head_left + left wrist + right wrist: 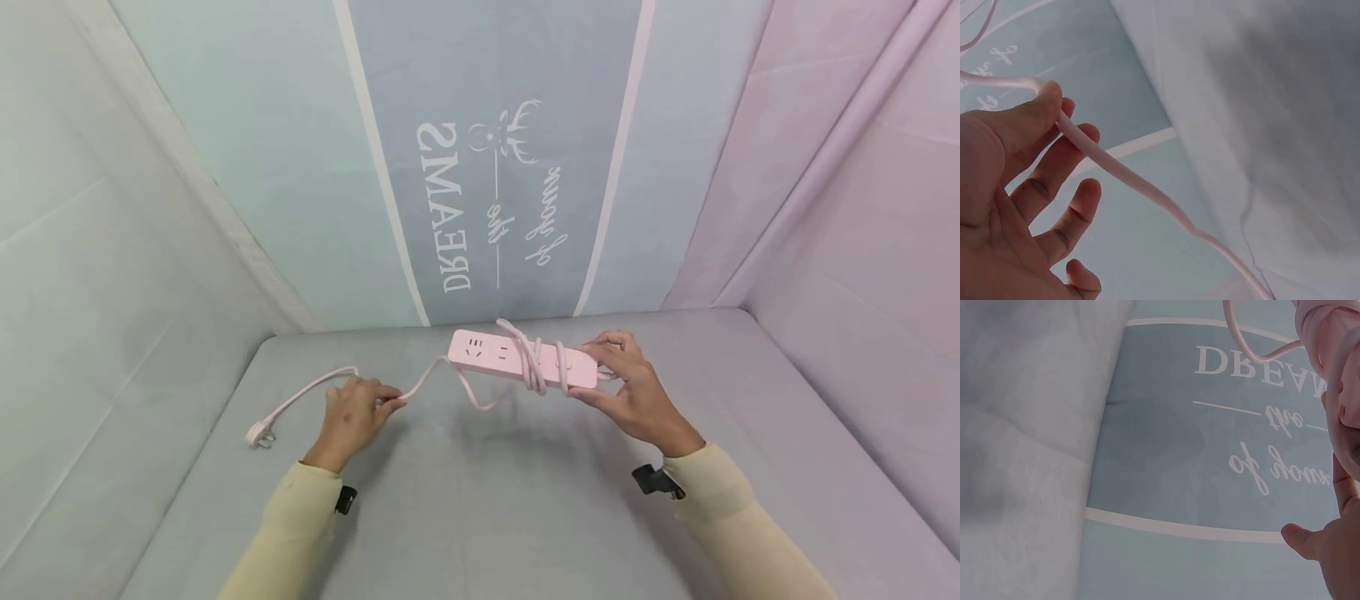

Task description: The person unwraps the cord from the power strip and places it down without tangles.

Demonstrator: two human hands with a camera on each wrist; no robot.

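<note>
Head view: right hand (633, 392) grips pink power strip (517, 360) aloft; left hand (352, 417) pinches its cord (435, 371), taut for winding.

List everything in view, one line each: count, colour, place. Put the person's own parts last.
Power strip: one, pink, held above the grey surface at centre, cord looped round it.
Cord: one, pink, runs from the strip leftward through the left hand.
Plug: one, pink-white, lies on the surface at far left.
Surface: one, grey, fills the lower half.
Backdrop: one, blue, grey and pink cloth with white lettering, behind and at the sides.
Sleeves: two, cream, bottom.
Left hand: one, pinches the cord.
Right hand: one, holds the strip's right end.
</note>
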